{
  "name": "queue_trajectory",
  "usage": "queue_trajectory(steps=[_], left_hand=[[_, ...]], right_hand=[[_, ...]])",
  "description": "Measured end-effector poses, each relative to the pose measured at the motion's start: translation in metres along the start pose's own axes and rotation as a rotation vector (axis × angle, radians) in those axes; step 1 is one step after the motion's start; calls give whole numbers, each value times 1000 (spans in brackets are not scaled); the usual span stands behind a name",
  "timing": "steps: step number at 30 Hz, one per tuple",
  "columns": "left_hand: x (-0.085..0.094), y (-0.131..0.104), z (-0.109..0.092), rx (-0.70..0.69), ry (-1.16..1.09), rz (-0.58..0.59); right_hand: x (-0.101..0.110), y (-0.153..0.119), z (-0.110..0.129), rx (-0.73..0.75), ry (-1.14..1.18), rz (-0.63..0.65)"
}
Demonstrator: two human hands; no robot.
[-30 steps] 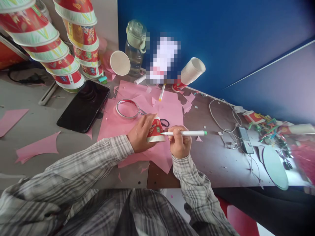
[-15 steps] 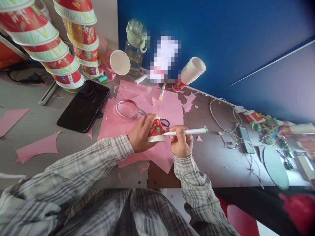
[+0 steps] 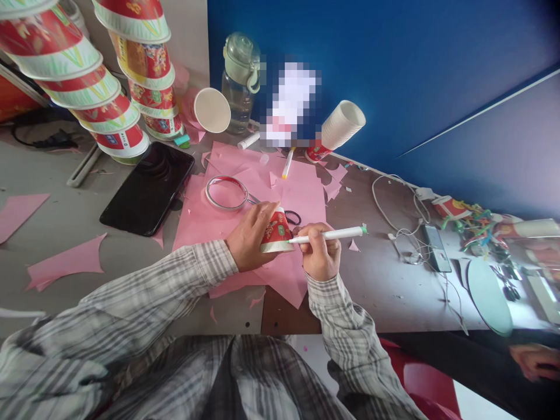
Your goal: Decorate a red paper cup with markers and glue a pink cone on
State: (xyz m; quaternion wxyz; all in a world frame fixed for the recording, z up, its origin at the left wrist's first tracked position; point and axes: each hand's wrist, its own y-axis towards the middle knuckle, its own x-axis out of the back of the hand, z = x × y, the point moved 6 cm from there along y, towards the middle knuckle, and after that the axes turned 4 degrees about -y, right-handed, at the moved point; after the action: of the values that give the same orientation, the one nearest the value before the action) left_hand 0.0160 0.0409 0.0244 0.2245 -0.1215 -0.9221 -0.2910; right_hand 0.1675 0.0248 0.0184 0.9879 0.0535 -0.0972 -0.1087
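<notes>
A red and white paper cup is held upside down above pink paper, with my left hand wrapped around its left side. My right hand grips a white marker with a green end. The marker's green tip touches the cup's white band near its lower right rim. Behind the cup lie scissors, of which one black handle loop shows. A round clear-rimmed ring rests on the paper to the left.
Tall stacks of decorated paper cups stand at left, beside a black phone. Behind are a water bottle, a yellow-tipped marker and nested cups. Cables and a mirror-like oval lie right; another person's hand shows.
The marker's tip has shifted slightly down and left against the cup, with my right hand. At lower right, a blurred red thing has gone and another person's hand now shows.
</notes>
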Motion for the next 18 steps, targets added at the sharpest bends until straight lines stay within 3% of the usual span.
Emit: queue_trajectory(steps=[6, 12, 18], left_hand=[[0, 0, 1, -6, 22, 8], [0, -1, 2, 13, 0, 11], [-1, -1, 3, 22, 16, 30]], right_hand=[[-3, -2, 0, -18, 67, 79], [-1, 3, -2, -12, 144, -20], [-3, 6, 1, 86, 120, -76]])
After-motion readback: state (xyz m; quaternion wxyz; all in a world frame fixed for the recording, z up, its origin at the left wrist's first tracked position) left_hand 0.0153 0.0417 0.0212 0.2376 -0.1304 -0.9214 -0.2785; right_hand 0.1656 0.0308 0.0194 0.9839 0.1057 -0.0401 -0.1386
